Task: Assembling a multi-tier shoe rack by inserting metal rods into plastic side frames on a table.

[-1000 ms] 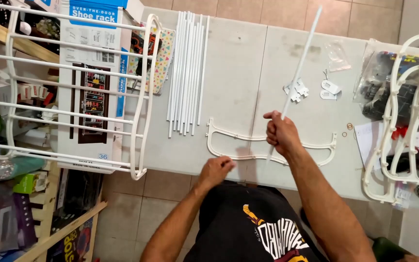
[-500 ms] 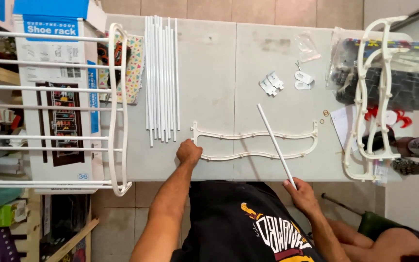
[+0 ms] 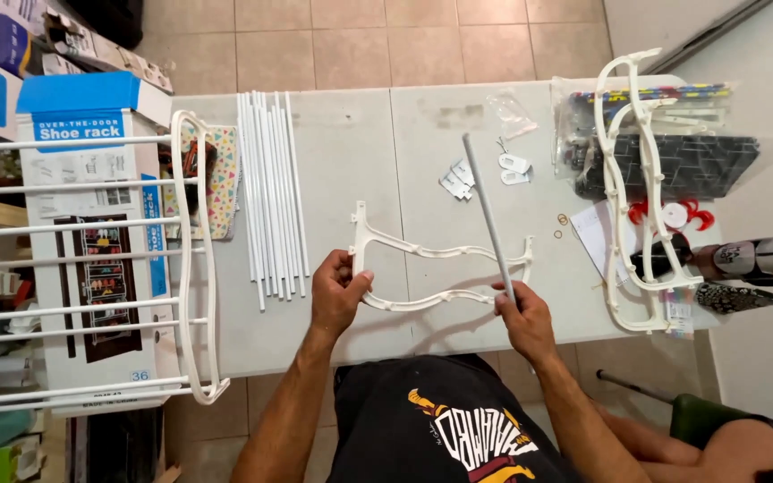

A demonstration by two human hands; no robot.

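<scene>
Your white surface (image 3: 360,349) carries the wavy white side bracket (image 3: 440,268), lying crosswise right in front of you. Your left hand (image 3: 336,295) grips its left end; your right hand (image 3: 524,320) is closed around a grey rod (image 3: 488,215) at the bracket's right end, slanting away from you. Blue-and-white product box (image 3: 91,179) stands far left, clear parts bags (image 3: 512,112) far side.

Bright even light, soft shadows, sharp

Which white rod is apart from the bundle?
The single rod in the right hand, slanting across the table; the others lie side by side at left.
</scene>
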